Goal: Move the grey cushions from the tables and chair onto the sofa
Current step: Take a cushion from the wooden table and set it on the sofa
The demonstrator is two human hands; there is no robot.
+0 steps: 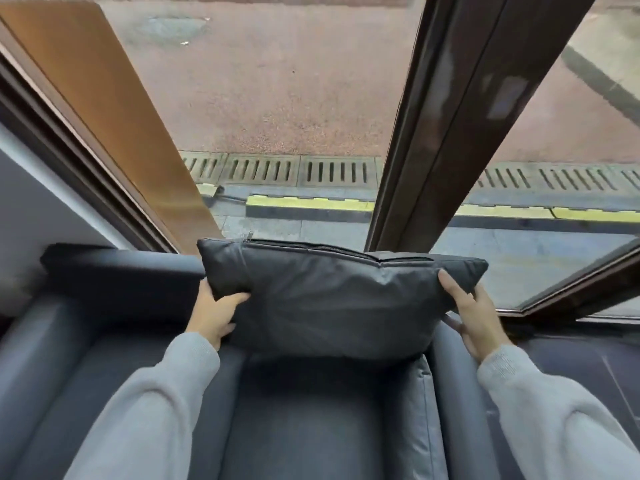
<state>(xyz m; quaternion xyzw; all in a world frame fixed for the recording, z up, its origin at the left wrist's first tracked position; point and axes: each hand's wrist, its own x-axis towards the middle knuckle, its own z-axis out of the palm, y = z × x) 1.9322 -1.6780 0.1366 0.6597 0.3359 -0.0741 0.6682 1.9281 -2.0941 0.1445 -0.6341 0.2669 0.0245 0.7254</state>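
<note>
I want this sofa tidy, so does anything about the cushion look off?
Nothing looks damaged. The grey cushion is upright against the sofa back, zipper edge up, gripped by the left hand and right hand.

person wearing a light grey knitted long-sleeved top | left sleeve point(152, 410) and right sleeve point(550, 417) ending in ribbed cuffs | hands showing bare

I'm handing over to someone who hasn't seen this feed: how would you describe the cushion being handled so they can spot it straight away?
Start at the big window with dark brown frames, then drop to the grey sofa below it. The grey cushion stands against the backrest, gripped by the left hand and right hand. Unlike the sofa's fixed padding, it is loose, wrinkled, with a zipper along its top edge.
</note>
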